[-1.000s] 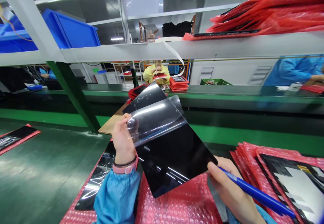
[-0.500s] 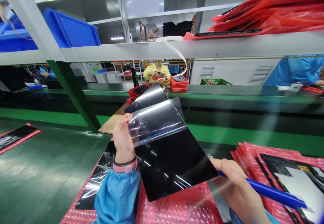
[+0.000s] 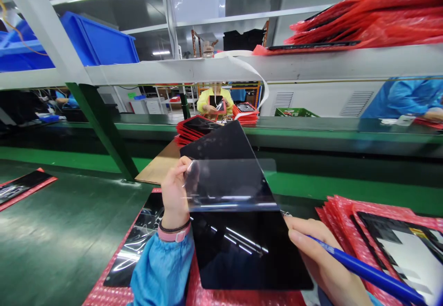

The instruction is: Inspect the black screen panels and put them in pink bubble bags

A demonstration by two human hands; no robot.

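Note:
A black glass screen panel [image 3: 242,255] is held up tilted in front of me. Across its middle lies a clear plastic film [image 3: 224,181], partly lifted and bent, with its right corner sticking out past the panel. My left hand [image 3: 176,190] is closed on the film's left edge; whether it also grips the panel there I cannot tell. At the panel's right edge my right hand [image 3: 321,246] is closed, thumb and fingers on the glass. A blue pen [image 3: 367,269] rests in that same hand. Beneath the panel is red bubble wrap [image 3: 214,297].
Another black panel [image 3: 138,246] lies on red wrap at the left. Red bubble bags with a screen part [image 3: 394,241] are stacked at the right. Further red bags [image 3: 194,128] sit on cardboard [image 3: 159,160]. A green post [image 3: 104,130] stands left; people work across the bench.
The panel has swung more upright toward me, its lower edge dropping slightly. The film now lies flatter and more level across it. Both hands keep their hold.

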